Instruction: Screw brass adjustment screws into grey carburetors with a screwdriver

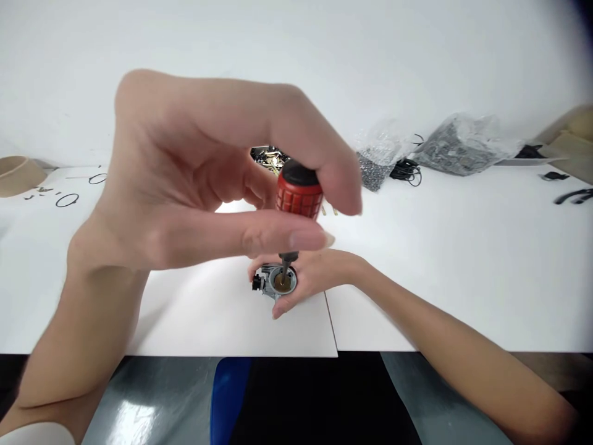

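Large in the foreground, my left hand grips a screwdriver with a red, black-capped handle between thumb and fingers. The shaft points down, and its tip meets the brass-coloured disc inside the round bore of a small grey metal carburetor. My right hand is wrapped around the carburetor from the right and holds it on the white table, thumb on the near side. A black fitting projects from the carburetor's left side. Whether a screw sits under the tip is too small to tell.
Behind my left hand lies a pile of small metal parts, partly hidden. Clear plastic bags and black cables lie along the wall. At the left are a beige bowl and black rings. A seam crosses the white tabletop.
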{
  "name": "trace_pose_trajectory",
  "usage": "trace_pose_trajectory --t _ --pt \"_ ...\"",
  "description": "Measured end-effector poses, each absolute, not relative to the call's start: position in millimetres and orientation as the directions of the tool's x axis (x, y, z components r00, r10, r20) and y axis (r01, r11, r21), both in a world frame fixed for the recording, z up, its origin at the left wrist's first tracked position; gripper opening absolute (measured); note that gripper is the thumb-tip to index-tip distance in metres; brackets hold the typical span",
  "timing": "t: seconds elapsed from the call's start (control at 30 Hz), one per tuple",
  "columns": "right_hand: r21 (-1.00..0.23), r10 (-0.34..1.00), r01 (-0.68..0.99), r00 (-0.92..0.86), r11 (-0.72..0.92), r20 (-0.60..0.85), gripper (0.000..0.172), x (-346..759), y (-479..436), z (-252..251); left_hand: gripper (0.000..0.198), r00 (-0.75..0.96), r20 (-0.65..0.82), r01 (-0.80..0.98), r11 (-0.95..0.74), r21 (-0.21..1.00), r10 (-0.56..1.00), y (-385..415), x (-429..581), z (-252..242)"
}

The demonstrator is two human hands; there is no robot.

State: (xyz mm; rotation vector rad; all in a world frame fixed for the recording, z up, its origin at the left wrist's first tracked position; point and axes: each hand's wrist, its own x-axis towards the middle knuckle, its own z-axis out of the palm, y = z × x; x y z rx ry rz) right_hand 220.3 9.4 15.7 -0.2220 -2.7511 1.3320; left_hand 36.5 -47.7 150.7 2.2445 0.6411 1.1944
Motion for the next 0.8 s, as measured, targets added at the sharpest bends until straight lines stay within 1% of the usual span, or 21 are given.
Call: trace_pose_trajectory --t 0.1,0.17,0.2,0.27,0.37,0.47,0.63,0.73,0.8 --pt "-0.858 0.150 0.120 -0.987 0.500 -0.050 0.069 224.4 18.4 15.3 0.065 0.508 0.605 0.166 -0.759 0.630 0.613 -52.0 41.7 151.3" --pt "-0.908 0.134 0.102 -0.990 0.407 -0.051 0.074 227.6 26.9 15.0 0.063 0.513 0.598 0.181 -0.759 0.626 0.616 -57.4 50.7 153.3" --pt "-0.929 0.118 0.070 -0.993 0.363 -0.029 0.072 228.9 30.7 15.2 0.062 0.511 0.591 0.202 -0.756 0.623 0.624 -60.1 55.8 154.7" --pt "-0.958 0.090 -0.006 -0.995 0.286 0.034 0.062 230.4 35.6 16.0 0.060 0.504 0.566 0.253 -0.738 0.626 0.653 -64.6 65.5 158.1" --pt "-0.969 0.118 -0.053 -0.989 0.242 0.084 0.048 229.9 34.6 16.8 0.061 0.501 0.514 0.311 -0.699 0.644 0.696 -68.5 74.5 162.9" --pt "-0.967 0.198 -0.008 -0.978 0.253 0.060 0.046 228.2 28.3 16.0 0.063 0.510 0.507 0.322 -0.701 0.637 0.695 -69.3 74.6 164.3" --pt "-0.968 0.231 0.107 -0.972 0.226 -0.053 0.044 226.7 21.4 18.1 0.069 0.559 0.580 0.274 -0.793 0.545 0.592 -66.6 67.0 158.6" --pt "-0.971 0.257 0.078 -0.966 0.224 -0.018 0.043 225.5 19.2 19.7 0.067 0.562 0.605 0.236 -0.810 0.537 0.564 -67.5 65.0 156.3" --pt "-0.979 0.245 0.022 -0.969 0.204 0.029 0.045 224.3 18.6 18.8 0.067 0.540 0.607 0.224 -0.795 0.564 0.583 -68.9 64.9 156.1"
